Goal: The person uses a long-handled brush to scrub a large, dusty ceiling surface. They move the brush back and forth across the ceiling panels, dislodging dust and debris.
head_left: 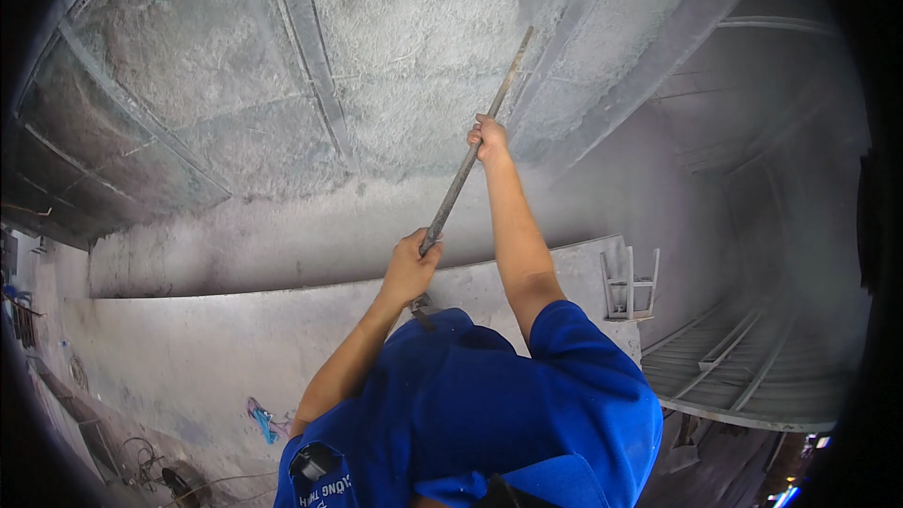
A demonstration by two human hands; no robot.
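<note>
Both my hands are closed around a long, thin grey pole point(456, 188), which slants up and to the right. My left hand point(410, 271) grips it near its lower end, close to my chest. Farther up, my right hand point(488, 137) is wrapped round the shaft with that arm stretched out. The pole's far tip overlaps a large panelled surface point(423, 66) coated with rough, whitish dust or fluff. Whether the tip touches that surface, I cannot tell.
Dark metal ribs point(312, 47) divide the coated panels. Below them runs a pale, dusty ledge point(207, 339). A small metal frame like an upturned stool point(628, 296) stands at the right. Ribbed sheeting point(752, 367) lies lower right; a blue and pink cloth point(263, 421) lies lower left.
</note>
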